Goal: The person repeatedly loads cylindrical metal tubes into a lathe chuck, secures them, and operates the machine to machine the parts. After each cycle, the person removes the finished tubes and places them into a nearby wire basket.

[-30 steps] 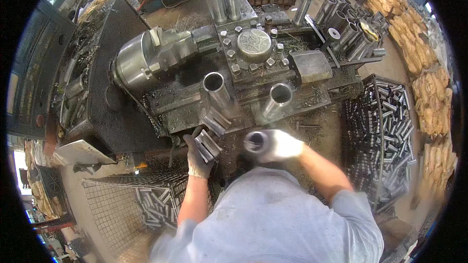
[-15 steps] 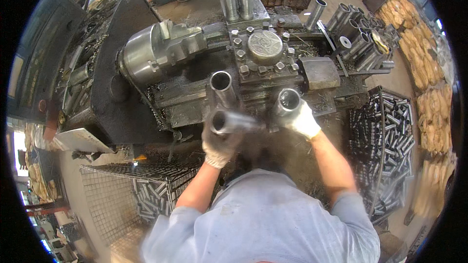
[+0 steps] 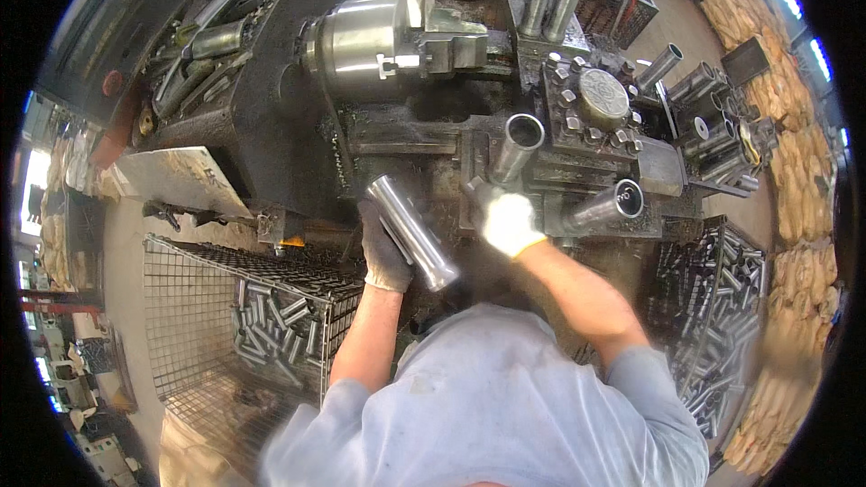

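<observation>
You hold a polished steel tube (image 3: 413, 230) slantwise just below the lathe chuck (image 3: 374, 41), your dark-gloved left hand (image 3: 386, 251) clenched around it. Your white-gloved right hand (image 3: 508, 221) grasps the base of a mounted tube (image 3: 516, 146), right of the chuck. A wire basket (image 3: 230, 307) of tubes sits lower left.

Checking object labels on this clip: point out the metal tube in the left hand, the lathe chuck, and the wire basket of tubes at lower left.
metal tube (image 3: 413, 232), head view, middle of its shiny side.
lathe chuck (image 3: 361, 41), head view, its round body.
wire basket (image 3: 194, 307), head view, bare mesh wall.
</observation>
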{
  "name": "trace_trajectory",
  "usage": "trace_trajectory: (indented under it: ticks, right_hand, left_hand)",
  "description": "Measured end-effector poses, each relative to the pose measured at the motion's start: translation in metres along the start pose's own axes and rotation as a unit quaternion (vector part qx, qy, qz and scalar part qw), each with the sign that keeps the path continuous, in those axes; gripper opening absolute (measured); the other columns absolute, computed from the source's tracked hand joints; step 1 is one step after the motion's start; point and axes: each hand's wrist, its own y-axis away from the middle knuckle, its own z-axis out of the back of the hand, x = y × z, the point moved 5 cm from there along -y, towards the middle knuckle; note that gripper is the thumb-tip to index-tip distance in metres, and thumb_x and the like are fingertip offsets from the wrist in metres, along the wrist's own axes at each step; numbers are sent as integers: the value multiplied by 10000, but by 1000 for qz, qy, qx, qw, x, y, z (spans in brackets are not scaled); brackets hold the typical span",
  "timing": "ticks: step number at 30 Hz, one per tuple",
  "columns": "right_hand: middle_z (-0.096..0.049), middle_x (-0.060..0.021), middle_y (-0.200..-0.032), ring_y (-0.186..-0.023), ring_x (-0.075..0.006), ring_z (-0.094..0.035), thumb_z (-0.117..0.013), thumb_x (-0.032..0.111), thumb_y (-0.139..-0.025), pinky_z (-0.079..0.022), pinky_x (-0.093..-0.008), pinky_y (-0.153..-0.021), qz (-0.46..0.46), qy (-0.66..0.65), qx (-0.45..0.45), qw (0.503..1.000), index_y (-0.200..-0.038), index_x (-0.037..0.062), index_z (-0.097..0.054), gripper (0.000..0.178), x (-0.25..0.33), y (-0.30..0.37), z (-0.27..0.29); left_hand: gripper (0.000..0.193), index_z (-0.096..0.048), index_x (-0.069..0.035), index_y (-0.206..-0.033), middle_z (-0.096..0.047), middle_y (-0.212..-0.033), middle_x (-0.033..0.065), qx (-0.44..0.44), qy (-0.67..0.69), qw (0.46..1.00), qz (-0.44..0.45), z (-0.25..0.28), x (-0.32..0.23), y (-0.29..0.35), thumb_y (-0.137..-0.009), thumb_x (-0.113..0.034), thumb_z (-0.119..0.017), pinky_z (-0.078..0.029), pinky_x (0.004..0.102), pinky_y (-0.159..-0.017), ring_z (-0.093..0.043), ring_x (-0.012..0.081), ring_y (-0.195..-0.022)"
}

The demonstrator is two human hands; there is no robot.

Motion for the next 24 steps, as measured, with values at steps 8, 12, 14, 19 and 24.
trace_trajectory:
  ticks: [8,12,14,19,24]
  right_hand:
    - [-759,-170,-948,-879,-294,-736,-885,422,-747,-599,-404,-837,-160,-371,256,878,-1207,-33,-710,670,54,-17,59]
    - [-756,-228,-1132,-1016,-360,-749,-920,410,-680,-593,-433,-913,-194,-333,212,898,-1354,9,-609,844,63,-15,119]
    - [-752,-255,-1167,-1020,-372,-763,-920,351,-699,-623,-447,-901,-64,-278,198,938,-1380,-21,-594,842,60,-19,175]
    - [-761,-236,-1115,-969,-366,-777,-836,152,-750,-653,-444,-817,249,53,-107,961,-1326,-39,-634,640,15,-129,294]
    - [-777,-212,-961,-900,-379,-782,-778,166,-780,-628,-462,-797,149,388,105,903,-1110,39,-733,356,-85,-260,233]
  left_hand:
    - [717,-455,-87,-1591,-541,-1563,134,65,26,997,-35,-71,-7,16,-1121,-628,-408,-352,495,-1242,-507,324,-1428]
    - [928,-374,-74,-1651,-428,-1671,167,213,36,970,-113,-87,-16,9,-1047,-779,-381,-344,513,-1258,-437,371,-1510]
    - [729,-545,-15,-1509,-599,-1506,167,103,-223,936,-250,-62,-34,-7,-1065,-594,-552,-448,477,-1176,-574,329,-1377]
    - [418,-654,-22,-1342,-711,-1249,139,-214,-199,942,-162,43,-39,-15,-1054,-326,-661,-581,442,-972,-700,291,-1091]
    - [429,-632,-38,-1380,-718,-1202,123,-449,-124,859,-211,128,-54,47,-1074,-336,-597,-567,430,-974,-683,246,-1042]
